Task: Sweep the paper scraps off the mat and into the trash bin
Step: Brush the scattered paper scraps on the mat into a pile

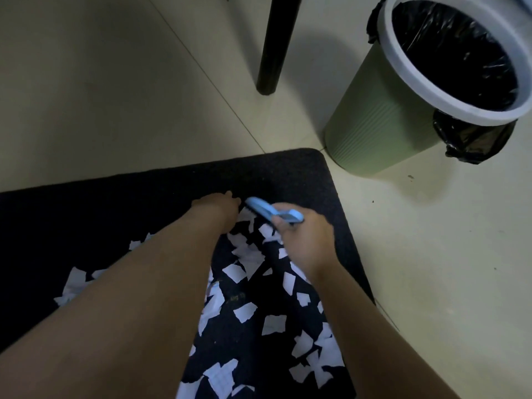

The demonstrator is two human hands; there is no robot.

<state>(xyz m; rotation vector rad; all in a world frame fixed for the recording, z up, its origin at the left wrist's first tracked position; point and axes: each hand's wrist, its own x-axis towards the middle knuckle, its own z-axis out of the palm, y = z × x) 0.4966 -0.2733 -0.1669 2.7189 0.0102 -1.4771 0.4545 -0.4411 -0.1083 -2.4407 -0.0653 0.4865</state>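
The sweeping looked to be at an early stage: nearly all the paper scraps (273, 323) still lay on the black mat (288, 174), scattered from its middle down toward 6 o'clock, with a thicker cluster just below the hands. The right hand (305, 240) had its fingers curled round the handle of a small blue brush (262, 210), whose head pointed toward 10 o'clock and sat at the upper edge of the scrap cluster. The left hand (216, 205) lay on the mat just beside the brush head; whether its fingers were flat or curled could not be told, as the back of the hand hid them.

The trash bin (371, 122), green with a white rim and a black liner, stood on the floor at 2 o'clock from the hands, just beyond the mat's far right corner. The next move would likely call for gathering the scraps into a pile and driving them toward that corner, then lifting them in, since the bin's wall rose well above the mat.

A dark furniture leg (273, 47) stood on the tiled floor (115, 82) at 12 o'clock, clear of the path to the bin.
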